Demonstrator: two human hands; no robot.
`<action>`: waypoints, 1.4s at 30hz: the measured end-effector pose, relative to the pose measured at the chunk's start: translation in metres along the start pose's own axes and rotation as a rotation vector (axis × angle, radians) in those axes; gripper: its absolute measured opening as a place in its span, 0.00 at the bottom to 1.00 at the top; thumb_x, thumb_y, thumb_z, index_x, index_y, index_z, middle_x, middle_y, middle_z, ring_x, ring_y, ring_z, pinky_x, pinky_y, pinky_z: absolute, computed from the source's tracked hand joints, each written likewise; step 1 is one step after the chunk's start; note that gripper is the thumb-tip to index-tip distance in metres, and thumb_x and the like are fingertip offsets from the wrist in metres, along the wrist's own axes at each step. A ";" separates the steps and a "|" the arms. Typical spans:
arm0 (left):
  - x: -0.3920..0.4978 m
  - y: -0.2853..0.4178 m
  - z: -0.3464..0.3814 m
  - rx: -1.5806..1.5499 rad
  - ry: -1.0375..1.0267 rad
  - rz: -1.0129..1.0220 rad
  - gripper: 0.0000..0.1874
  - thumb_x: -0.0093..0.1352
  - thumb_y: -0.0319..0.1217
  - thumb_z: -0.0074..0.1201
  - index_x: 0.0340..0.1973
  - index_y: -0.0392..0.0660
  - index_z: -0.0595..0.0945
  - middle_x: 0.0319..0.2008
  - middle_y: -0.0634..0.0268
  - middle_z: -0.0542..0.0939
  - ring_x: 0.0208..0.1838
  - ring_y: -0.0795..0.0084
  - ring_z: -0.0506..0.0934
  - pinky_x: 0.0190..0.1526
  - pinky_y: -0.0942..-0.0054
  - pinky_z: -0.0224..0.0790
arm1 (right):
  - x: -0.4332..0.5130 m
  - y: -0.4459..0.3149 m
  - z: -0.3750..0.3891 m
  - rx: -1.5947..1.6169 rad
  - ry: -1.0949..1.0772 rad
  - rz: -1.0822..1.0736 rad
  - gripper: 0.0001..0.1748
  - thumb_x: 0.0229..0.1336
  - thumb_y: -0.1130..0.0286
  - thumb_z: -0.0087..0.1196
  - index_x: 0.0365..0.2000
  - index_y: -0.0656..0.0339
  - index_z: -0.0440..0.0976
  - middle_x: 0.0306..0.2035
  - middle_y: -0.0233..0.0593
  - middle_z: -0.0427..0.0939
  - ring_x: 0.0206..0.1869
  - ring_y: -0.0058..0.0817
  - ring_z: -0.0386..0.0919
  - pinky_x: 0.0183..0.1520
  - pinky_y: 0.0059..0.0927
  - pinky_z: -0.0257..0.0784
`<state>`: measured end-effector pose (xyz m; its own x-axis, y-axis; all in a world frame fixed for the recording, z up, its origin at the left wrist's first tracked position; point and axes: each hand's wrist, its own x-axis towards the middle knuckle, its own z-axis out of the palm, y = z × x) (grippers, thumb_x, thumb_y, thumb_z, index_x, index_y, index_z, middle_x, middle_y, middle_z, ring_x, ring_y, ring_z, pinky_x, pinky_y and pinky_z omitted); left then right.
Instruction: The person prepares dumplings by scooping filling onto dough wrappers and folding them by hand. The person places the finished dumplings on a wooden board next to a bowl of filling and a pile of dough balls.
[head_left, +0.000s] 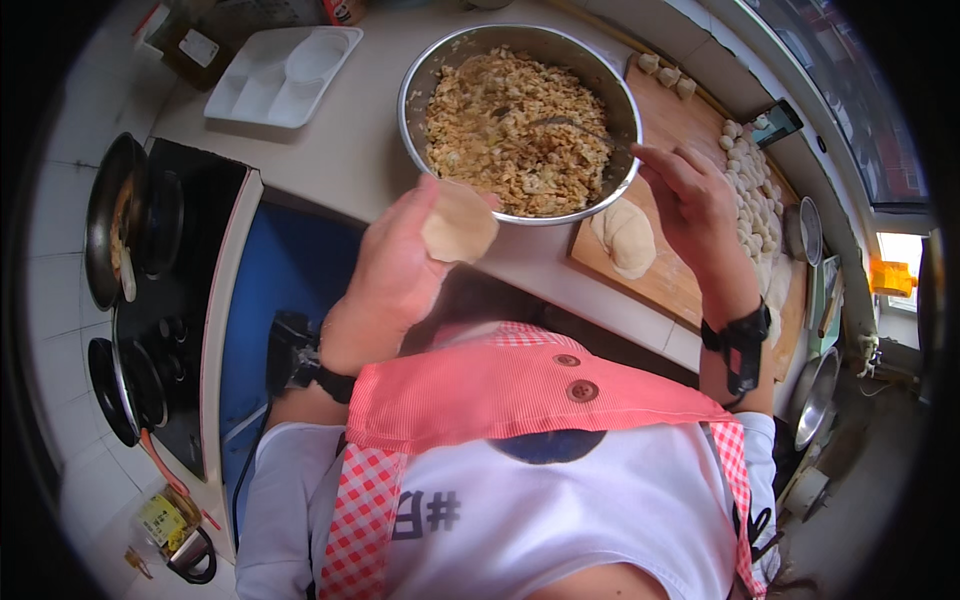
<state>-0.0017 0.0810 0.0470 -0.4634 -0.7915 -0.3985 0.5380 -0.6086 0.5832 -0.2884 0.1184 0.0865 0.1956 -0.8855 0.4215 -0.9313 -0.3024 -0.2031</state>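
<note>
My left hand (394, 259) holds a round, flat dough wrapper (461, 225) on its palm and fingers, just off the near rim of a large steel bowl (409, 139). The bowl is filled with a chopped, brownish filling (502, 142). A thin metal utensil (559, 120) lies partly sunk in that filling, its handle reaching the right rim. There my right hand (694, 199) pinches the handle's end between thumb and fingers. Below that hand, overlapping dough wrappers (626, 236) rest at the left corner of a wooden board (671, 281).
Several small dough pieces (750, 202) cover the board's right side, near a propped phone (778, 124). A white divided tray (281, 79) sits at the back left. On the left are a black glass cooktop (195, 300) and a frying pan (97, 240). Steel bowls (814, 397) stand far right.
</note>
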 end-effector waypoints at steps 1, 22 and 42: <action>-0.004 0.004 -0.006 -0.026 0.025 -0.033 0.17 0.74 0.35 0.46 0.52 0.36 0.72 0.50 0.48 0.77 0.50 0.62 0.78 0.49 0.66 0.73 | -0.005 -0.003 -0.004 0.069 -0.001 0.015 0.13 0.52 0.74 0.57 0.40 0.52 0.78 0.27 0.37 0.74 0.29 0.39 0.75 0.30 0.39 0.70; 0.003 0.016 0.002 -0.085 0.016 0.001 0.22 0.74 0.31 0.40 0.61 0.33 0.65 0.59 0.48 0.72 0.63 0.60 0.70 0.64 0.64 0.61 | -0.017 0.032 0.013 1.134 -0.311 1.181 0.10 0.61 0.72 0.52 0.39 0.66 0.78 0.17 0.18 0.64 0.16 0.08 0.51 0.19 0.16 0.42; 0.088 -0.003 0.085 -0.365 0.192 -0.075 0.20 0.78 0.35 0.26 0.55 0.31 0.66 0.57 0.45 0.71 0.61 0.51 0.69 0.66 0.51 0.57 | -0.033 -0.010 0.022 -0.186 0.071 -0.327 0.27 0.47 0.77 0.56 0.52 0.64 0.74 0.26 0.32 0.69 0.27 0.27 0.67 0.29 0.27 0.64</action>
<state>-0.1035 0.0180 0.0708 -0.3894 -0.7193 -0.5753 0.7379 -0.6174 0.2725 -0.2788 0.1433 0.0552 0.4758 -0.7244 0.4989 -0.8644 -0.4899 0.1130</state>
